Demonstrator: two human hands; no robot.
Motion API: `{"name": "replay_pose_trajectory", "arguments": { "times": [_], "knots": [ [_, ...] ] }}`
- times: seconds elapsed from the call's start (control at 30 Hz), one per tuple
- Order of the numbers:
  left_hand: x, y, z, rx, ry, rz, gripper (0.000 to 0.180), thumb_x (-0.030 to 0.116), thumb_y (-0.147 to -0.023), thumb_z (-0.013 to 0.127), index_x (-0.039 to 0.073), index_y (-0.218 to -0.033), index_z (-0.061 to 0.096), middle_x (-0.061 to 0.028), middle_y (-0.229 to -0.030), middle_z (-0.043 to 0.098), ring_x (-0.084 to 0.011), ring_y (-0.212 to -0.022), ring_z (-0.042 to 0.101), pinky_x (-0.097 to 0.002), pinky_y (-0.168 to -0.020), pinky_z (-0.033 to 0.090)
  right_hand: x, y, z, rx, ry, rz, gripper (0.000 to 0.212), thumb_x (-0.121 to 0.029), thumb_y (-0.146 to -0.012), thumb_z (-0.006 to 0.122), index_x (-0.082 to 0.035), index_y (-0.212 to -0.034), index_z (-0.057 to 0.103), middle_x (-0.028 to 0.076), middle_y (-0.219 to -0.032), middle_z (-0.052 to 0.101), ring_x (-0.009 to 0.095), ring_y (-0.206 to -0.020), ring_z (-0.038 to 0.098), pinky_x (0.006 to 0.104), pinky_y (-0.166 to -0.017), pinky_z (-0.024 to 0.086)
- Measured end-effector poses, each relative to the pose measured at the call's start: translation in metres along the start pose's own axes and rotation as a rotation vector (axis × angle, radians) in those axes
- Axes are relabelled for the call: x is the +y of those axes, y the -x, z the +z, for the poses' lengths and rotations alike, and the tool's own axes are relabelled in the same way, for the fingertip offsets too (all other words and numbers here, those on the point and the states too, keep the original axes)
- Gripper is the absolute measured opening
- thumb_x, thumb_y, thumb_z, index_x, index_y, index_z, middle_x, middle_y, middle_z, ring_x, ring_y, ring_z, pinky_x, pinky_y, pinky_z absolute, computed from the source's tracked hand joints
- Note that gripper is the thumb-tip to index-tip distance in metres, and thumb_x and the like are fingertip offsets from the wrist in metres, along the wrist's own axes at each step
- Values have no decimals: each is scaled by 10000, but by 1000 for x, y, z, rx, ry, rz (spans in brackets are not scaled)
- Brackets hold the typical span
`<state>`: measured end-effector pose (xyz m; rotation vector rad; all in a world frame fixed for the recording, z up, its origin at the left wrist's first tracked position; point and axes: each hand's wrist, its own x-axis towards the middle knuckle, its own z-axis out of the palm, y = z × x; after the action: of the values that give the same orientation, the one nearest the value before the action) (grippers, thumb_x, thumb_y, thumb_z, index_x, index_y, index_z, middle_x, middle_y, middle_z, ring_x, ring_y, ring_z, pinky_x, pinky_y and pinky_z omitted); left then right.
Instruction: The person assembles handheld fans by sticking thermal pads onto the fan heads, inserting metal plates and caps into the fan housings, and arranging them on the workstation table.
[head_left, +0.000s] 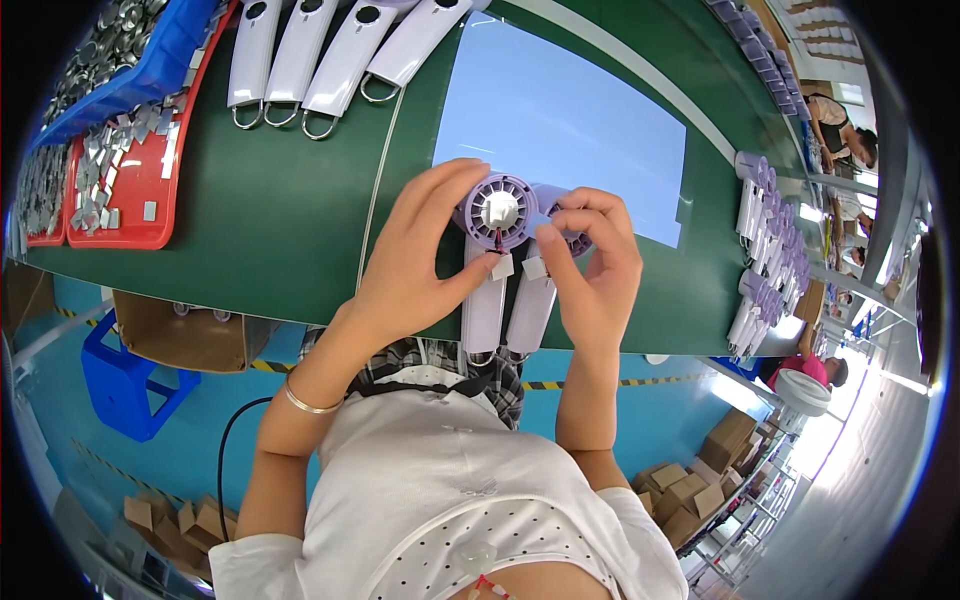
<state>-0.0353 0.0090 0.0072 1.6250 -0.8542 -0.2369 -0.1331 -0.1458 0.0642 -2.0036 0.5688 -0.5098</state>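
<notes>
Two pale purple handheld fans lie side by side at the table's near edge, handles toward me. My left hand [405, 275] is curved around the round head of the left fan [485, 310], its thumb beside a small white tab and dark red wires. A silvery disc [501, 210] sits in the middle of that fan's slotted head. Over the head of the right fan [531, 312], my right hand [603, 270] has its thumb and forefinger pinched together. Whatever is between those fingertips is too small to make out. Another white tab [534, 267] lies on the right fan.
A pale blue mat [570, 120] covers part of the green table [290, 230]. More fans [320, 75] lie at the far left, others [770, 240] along the right. A blue bin [140, 75] of metal discs and a red tray [150, 225] of small metal plates stand left.
</notes>
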Motion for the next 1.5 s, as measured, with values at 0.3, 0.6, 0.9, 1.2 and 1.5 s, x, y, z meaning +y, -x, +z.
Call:
{"name": "replay_pose_trajectory", "arguments": {
  "times": [0.3,0.6,0.9,1.2,1.5],
  "knots": [
    [-12,3,8,45,58,-17,663,88,-754,825,43,-1364,569,-148,-1370,591,-343,-1253,559,-426,-1055,458,3,-7,15,-130,207,-162,98,-24,-792,781,0,-851,707,94,-1102,648,319,-1197,590,402,-965,472],
    [-13,3,9,61,59,2,654,75,-743,825,39,-1350,583,-148,-1362,600,-343,-1240,568,-427,-1039,471,6,-7,19,-111,244,-153,97,-59,-767,798,-30,-814,718,58,-1065,645,273,-1124,595,379,-924,437],
    [-13,2,9,63,53,13,663,70,-734,831,39,-1349,585,-151,-1360,601,-338,-1234,574,-425,-1036,475,6,-7,26,-49,294,-171,101,-72,-756,795,-59,-785,699,33,-1040,625,235,-1042,588,371,-933,373],
    [-15,3,9,68,41,25,656,74,-731,834,41,-1340,590,-150,-1351,605,-343,-1221,581,-424,-1022,486,10,-7,30,-3,271,-179,91,-53,-747,778,-51,-759,689,39,-995,641,246,-1046,608,374,-933,390],
    [-15,3,9,70,51,24,657,74,-731,833,37,-1341,591,-152,-1351,606,-344,-1215,585,-423,-1018,490,11,-7,30,23,258,-176,90,-35,-741,767,-40,-747,677,49,-987,650,269,-1067,630,388,-928,418]
  ]
}}
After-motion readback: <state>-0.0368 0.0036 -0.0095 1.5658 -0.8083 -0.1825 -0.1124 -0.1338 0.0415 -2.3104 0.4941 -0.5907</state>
